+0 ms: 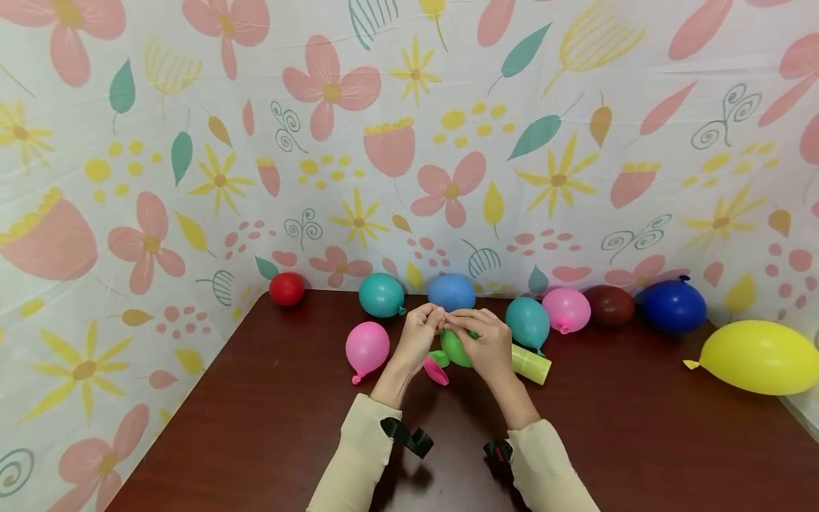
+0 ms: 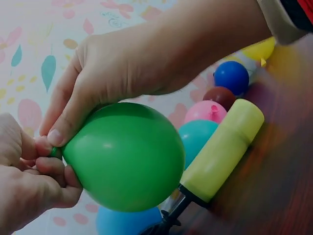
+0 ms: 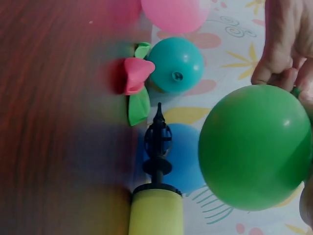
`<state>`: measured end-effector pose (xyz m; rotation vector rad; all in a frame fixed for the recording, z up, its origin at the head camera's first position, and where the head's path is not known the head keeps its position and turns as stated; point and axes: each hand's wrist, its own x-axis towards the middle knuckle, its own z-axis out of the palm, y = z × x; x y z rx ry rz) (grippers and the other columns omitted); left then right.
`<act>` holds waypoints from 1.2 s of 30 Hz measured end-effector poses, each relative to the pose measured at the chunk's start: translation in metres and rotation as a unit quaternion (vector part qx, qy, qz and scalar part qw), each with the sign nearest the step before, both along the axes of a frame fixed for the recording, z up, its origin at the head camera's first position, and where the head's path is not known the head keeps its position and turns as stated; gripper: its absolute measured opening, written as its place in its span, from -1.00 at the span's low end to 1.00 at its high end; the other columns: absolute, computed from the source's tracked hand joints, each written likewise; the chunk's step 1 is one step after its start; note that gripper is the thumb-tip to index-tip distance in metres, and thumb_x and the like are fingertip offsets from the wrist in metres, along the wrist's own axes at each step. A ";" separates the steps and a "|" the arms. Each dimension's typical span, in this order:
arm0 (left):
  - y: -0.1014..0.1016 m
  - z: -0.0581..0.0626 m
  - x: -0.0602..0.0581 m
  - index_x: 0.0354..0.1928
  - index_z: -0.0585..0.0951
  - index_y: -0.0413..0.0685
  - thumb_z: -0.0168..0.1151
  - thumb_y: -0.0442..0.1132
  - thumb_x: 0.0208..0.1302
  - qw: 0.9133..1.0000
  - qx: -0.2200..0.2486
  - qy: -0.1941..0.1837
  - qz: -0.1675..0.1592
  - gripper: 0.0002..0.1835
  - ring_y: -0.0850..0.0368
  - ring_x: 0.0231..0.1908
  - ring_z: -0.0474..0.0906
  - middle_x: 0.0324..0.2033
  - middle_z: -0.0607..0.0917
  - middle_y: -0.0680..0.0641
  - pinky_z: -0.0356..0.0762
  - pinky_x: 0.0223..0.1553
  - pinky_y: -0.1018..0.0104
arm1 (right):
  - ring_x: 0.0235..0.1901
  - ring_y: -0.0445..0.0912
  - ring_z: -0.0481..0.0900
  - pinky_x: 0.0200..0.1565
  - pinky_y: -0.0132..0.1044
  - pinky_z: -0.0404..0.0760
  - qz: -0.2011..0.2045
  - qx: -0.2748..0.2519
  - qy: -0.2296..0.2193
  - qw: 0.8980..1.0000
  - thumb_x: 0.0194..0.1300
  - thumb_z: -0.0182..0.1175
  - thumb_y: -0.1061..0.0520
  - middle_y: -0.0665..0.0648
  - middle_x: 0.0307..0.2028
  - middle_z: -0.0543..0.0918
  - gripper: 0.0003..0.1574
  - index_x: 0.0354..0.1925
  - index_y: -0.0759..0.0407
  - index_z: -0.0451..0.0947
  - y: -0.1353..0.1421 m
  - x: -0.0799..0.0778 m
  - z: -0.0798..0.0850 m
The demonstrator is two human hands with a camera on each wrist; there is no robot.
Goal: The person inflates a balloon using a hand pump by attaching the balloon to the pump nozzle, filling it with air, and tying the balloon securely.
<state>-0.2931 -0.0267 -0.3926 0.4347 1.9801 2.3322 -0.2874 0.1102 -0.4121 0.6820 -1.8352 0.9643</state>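
An inflated green balloon point(image 2: 124, 156) hangs at my fingertips, its neck toward the left in the left wrist view. My left hand point(image 1: 414, 340) pinches the neck with fingers curled about it. From the other side, my right hand point(image 1: 488, 345) pinches the same neck with thumb and fingertips. Both hands meet there, so most of the neck is hidden. In the right wrist view the round body of the green balloon point(image 3: 254, 147) fills the right side, above the table.
Behind the hands lies a yellow-green balloon pump point(image 1: 531, 365) with a black nozzle end. Flat pink and green balloons point(image 3: 138, 76) lie near it. A pink balloon point(image 1: 367, 348) sits left; several inflated balloons line the wall, with a large yellow balloon point(image 1: 761, 357) far right.
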 end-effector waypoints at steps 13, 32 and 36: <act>-0.001 0.005 0.005 -0.41 0.39 -0.14 -0.16 -0.36 0.52 1.000 -0.010 -0.017 0.002 -0.74 0.22 -0.41 0.29 -0.51 0.39 0.04 0.31 -0.28 0.43 | -0.48 -0.10 0.61 -0.41 -0.44 0.54 -0.022 -0.006 -0.017 1.000 -0.12 0.52 0.32 0.10 -0.43 0.75 -0.81 -0.45 0.18 0.72 -0.003 0.003 -0.002; -0.003 0.010 0.004 -0.39 0.47 -0.42 -0.04 -0.37 0.47 0.995 -0.076 0.044 0.048 -0.73 0.25 -0.59 0.24 -0.56 0.41 0.00 0.27 -0.52 0.49 | -0.39 -0.04 0.40 -0.32 -0.28 0.42 -0.018 0.012 -0.084 0.996 0.36 0.13 0.25 0.22 -0.37 0.50 -0.87 -0.31 0.33 0.44 -0.003 0.005 0.008; 0.001 0.005 0.008 -0.36 0.48 -0.42 -0.05 -0.35 0.49 0.991 -0.114 0.048 0.055 -0.73 0.27 -0.67 0.22 -0.54 0.41 -0.01 0.24 -0.63 0.50 | -0.29 0.00 0.45 -0.21 -0.17 0.46 -0.006 0.052 -0.104 0.993 0.23 0.27 0.33 0.18 -0.33 0.56 -0.90 -0.26 0.27 0.54 0.000 0.006 0.001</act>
